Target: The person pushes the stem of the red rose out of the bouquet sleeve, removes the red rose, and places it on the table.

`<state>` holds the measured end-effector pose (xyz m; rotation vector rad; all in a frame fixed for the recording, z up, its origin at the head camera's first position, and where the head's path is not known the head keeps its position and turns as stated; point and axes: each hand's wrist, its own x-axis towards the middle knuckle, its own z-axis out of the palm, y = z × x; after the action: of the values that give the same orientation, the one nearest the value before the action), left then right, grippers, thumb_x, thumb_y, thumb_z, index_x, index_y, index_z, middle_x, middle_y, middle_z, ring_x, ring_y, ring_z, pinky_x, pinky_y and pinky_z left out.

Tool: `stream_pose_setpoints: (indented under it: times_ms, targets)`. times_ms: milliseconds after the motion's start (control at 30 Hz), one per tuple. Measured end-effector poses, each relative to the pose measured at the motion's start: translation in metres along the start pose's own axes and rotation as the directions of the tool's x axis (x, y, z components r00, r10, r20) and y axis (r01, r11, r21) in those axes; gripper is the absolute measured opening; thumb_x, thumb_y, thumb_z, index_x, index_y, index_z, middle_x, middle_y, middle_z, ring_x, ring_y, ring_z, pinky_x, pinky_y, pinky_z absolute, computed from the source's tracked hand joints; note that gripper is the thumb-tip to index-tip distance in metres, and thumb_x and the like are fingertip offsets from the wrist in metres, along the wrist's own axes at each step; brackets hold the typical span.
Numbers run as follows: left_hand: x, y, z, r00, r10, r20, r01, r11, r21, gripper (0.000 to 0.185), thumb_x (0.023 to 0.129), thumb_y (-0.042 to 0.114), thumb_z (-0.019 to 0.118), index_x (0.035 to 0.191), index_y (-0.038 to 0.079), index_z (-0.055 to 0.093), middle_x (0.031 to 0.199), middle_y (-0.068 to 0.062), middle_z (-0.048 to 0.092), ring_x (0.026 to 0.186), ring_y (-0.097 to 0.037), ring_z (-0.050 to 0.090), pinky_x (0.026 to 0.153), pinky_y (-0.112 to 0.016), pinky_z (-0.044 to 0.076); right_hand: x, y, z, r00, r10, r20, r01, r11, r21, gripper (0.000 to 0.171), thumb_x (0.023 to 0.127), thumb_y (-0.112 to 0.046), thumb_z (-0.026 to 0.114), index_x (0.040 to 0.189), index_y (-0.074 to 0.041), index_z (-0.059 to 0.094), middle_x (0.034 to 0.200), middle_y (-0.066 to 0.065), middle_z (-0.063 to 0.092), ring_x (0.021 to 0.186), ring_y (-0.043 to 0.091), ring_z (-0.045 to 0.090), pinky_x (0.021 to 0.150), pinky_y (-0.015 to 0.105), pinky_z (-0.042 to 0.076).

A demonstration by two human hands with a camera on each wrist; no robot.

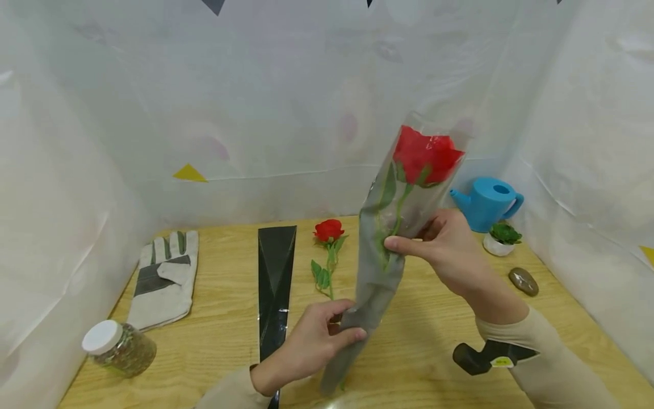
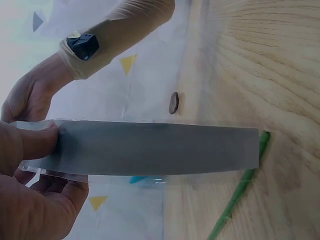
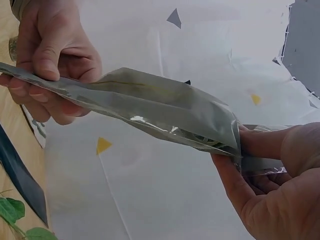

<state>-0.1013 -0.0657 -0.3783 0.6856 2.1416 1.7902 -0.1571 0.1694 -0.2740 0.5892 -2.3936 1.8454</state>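
A red rose [image 1: 425, 154] stands upright inside a clear and grey plastic sleeve [image 1: 380, 267] held above the wooden table [image 1: 419, 352]. My left hand [image 1: 319, 341] grips the sleeve's narrow lower part. My right hand [image 1: 439, 244] pinches the sleeve at its middle, by the green stem. In the left wrist view the sleeve [image 2: 150, 147] runs sideways from my left hand [image 2: 35, 165], and the stem tip [image 2: 242, 185] pokes out of its end. The right wrist view shows the sleeve [image 3: 160, 110] stretched between my right hand [image 3: 272, 175] and my left.
A second red rose [image 1: 328, 244] and a flat black sleeve [image 1: 275, 278] lie on the table. A work glove [image 1: 163, 278] and a white-lidded jar [image 1: 117, 347] sit at the left. A blue watering can [image 1: 487, 203], a small potted plant [image 1: 502, 237] and a stone [image 1: 523, 280] are at the right.
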Motion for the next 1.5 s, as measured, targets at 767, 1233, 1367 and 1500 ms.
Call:
stream_pose_setpoints:
  times_ms: [767,1233,1367,1500]
  targets:
    - [-0.003,-0.018,0.005,0.999,0.031,-0.036,-0.031,0.999,0.015,0.037,0.091,0.014,0.071,0.127,0.012,0.064,0.108,0.003,0.068,0.094,-0.012,0.066,0.074,-0.028,0.055,-0.002,-0.003,-0.009,0.999,-0.009,-0.046,0.008,1.000,-0.022,0.040,0.085,-0.005,0.079,0.119,0.004,0.061,0.105,0.009,0.071,0.096,0.024,0.066,0.079,0.030,0.055]
    - [-0.004,-0.017,0.011,0.998,0.017,-0.063,-0.021,0.998,-0.057,0.035,0.090,0.011,0.073,0.124,0.011,0.066,0.109,0.000,0.069,0.098,-0.015,0.065,0.075,-0.028,0.056,-0.003,-0.005,-0.006,0.999,-0.029,-0.031,0.029,0.999,0.015,0.035,0.084,-0.003,0.079,0.114,0.005,0.064,0.101,0.011,0.071,0.091,0.025,0.067,0.074,0.032,0.057]
    - [-0.004,-0.019,0.013,0.998,-0.005,-0.063,0.000,0.997,-0.080,0.036,0.089,0.009,0.074,0.124,0.010,0.066,0.112,0.000,0.068,0.100,-0.015,0.064,0.075,-0.029,0.056,-0.004,-0.004,-0.003,0.999,-0.035,-0.011,0.036,0.999,0.019,0.033,0.083,-0.002,0.079,0.112,0.006,0.065,0.098,0.013,0.071,0.088,0.026,0.068,0.074,0.034,0.057]
    - [-0.004,-0.018,0.016,0.998,-0.020,-0.059,0.014,0.995,-0.102,0.033,0.088,0.008,0.074,0.121,0.009,0.068,0.111,0.001,0.068,0.099,-0.014,0.064,0.074,-0.030,0.057,-0.005,-0.005,-0.001,0.999,-0.043,-0.008,0.043,0.999,0.012,0.032,0.083,-0.001,0.079,0.111,0.007,0.065,0.097,0.014,0.071,0.086,0.027,0.069,0.073,0.035,0.058]
